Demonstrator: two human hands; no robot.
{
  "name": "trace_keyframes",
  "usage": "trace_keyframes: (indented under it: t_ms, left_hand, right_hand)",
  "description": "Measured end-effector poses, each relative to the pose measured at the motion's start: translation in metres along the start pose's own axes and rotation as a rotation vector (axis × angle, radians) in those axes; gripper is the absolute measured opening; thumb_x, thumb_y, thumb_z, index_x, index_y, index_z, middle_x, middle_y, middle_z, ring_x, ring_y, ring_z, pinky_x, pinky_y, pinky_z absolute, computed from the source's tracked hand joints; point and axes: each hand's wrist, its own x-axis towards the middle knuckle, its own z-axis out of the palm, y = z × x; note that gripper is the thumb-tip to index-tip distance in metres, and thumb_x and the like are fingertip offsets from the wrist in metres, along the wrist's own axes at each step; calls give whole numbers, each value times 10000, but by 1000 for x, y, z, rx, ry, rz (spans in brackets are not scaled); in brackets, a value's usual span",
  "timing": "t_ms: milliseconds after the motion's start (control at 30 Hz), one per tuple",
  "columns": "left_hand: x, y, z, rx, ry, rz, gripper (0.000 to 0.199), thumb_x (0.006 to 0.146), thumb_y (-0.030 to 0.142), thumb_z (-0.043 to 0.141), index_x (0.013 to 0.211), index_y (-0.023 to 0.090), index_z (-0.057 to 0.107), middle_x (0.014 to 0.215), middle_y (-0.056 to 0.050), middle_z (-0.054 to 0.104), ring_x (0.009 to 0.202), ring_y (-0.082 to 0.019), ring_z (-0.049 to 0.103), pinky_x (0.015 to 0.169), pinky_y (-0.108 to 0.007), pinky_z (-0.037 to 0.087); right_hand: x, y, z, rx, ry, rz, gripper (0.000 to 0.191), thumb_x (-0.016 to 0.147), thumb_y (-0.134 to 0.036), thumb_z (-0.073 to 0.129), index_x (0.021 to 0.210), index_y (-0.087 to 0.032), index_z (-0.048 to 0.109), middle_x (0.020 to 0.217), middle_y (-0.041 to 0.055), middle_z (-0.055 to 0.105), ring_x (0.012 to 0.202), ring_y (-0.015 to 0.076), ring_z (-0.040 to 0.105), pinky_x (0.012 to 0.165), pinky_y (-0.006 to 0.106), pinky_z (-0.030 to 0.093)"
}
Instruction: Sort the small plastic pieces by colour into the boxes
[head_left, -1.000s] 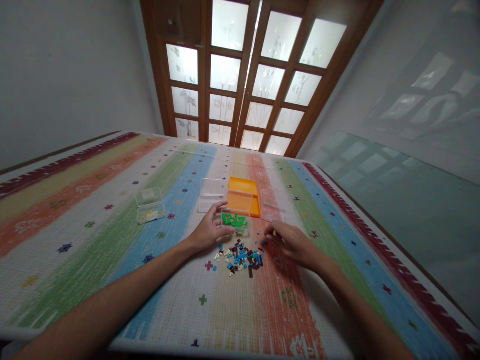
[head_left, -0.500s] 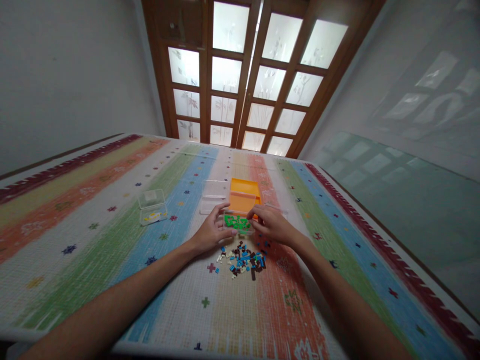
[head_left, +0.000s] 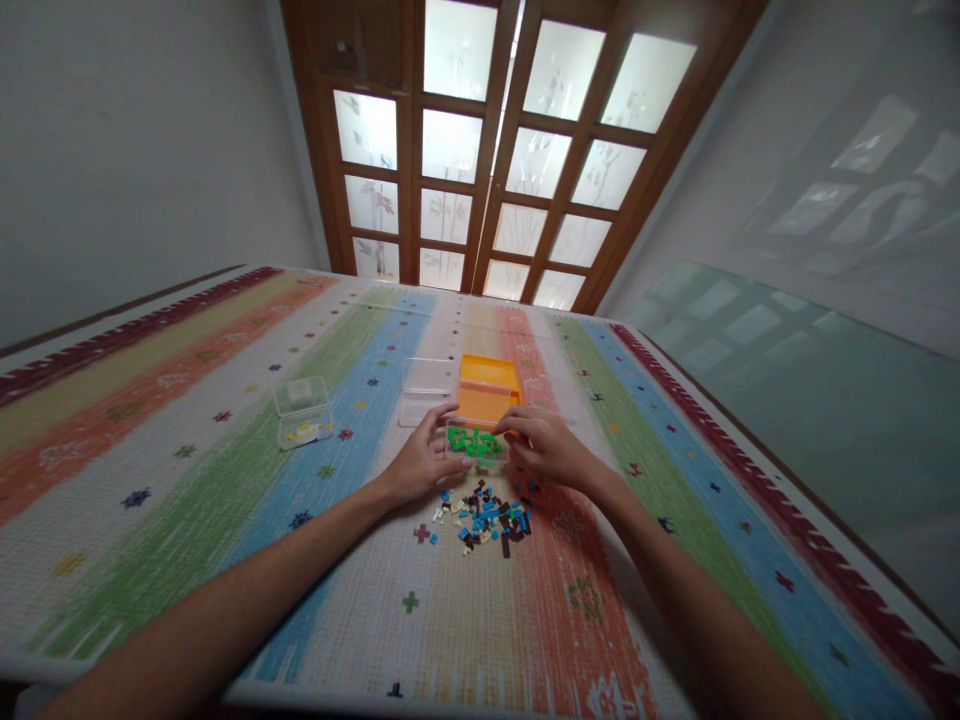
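Observation:
A small clear plastic box (head_left: pixel 491 463) with green toy bricks (head_left: pixel 472 441) inside stands in front of me. My left hand (head_left: pixel 421 462) is closed around the box's left side, thumb along the near edge and fingers toward the far edge. At the right side of the box, my right hand (head_left: pixel 544 447) has its fingers bent and drawn together over the rim; whatever they pinch is hidden. Just nearer than the box lies a loose pile of small blue, brown and cream bricks (head_left: pixel 491 520).
Behind the box is an orange tray (head_left: pixel 489 367) with compartments, beside an open clear case (head_left: pixel 426 392). Farther left, another open clear box (head_left: pixel 304 412) holds yellow and white pieces. A striped cloth (head_left: pixel 247 500) covers the table.
My hands and the box stay nearly in place. The fingers of my right hand have shifted only slightly at the box's right side.

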Motion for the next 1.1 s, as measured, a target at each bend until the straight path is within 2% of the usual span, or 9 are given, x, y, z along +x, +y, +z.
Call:
trace_keyframes:
  t_ms: [100,267,400,567,633,867,1000,1100]
  left_hand:
    - [0,0,0,10,6,-8,788,652,111,828,1329,279,461,1335,-134,483,1053,-257,648,937,-473,531]
    - [0,1,1,-1,19,-3,796,648,98,824,1333,278,461,1330,-125,487,1092,-266,637,966,-476,518]
    - [0,0,0,-19,15,9,806,636,99,828,1332,277,462,1328,-126,492,1113,-271,627,975,-484,518]
    - [1,-1,0,-12,28,8,798,636,109,827,1324,280,461,1345,-112,466,1101,-255,634,984,-483,512]
    - [1,0,0,-9,26,8,792,639,108,824,1322,280,463,1341,-112,468,1099,-256,633,978,-483,514]
    - [0,2,1,5,23,17,782,637,108,823,1318,273,476,1331,-124,494,1081,-255,633,957,-479,522]
    - [0,2,1,18,37,1,788,638,110,823,1321,275,467,1323,-116,504,1093,-254,633,970,-484,521]
    - [0,1,1,25,37,13,779,639,116,826,1318,271,474,1324,-121,501,1103,-260,627,964,-486,525]
  right_hand:
    - [-4,-3,-6,58,6,-3,258,862,-50,489,984,-157,690,946,89,706,835,179,625,763,303,455]
    - [-16,-19,-13,160,-64,-6,273,854,-71,472,1001,-173,679,954,70,719,852,174,642,764,293,464]
    - [-27,-34,-14,176,-98,-16,214,837,-103,507,925,-182,685,841,43,693,758,156,607,710,273,446]
    - [-40,-38,-10,106,-294,10,166,831,-138,554,898,-181,700,811,42,690,699,148,591,661,265,419]
    - [-46,-35,-6,115,-324,28,169,825,-136,564,905,-178,706,819,46,701,702,149,603,659,263,418]
    - [-62,-31,10,65,-261,96,110,840,-184,595,880,-188,698,757,32,694,699,158,601,699,281,411]
    - [-62,-34,11,23,-255,131,72,826,-201,606,816,-174,672,701,27,660,642,149,561,640,267,370]
    - [-59,-36,10,16,-251,142,92,819,-205,609,864,-175,682,730,33,678,661,154,575,647,267,369]
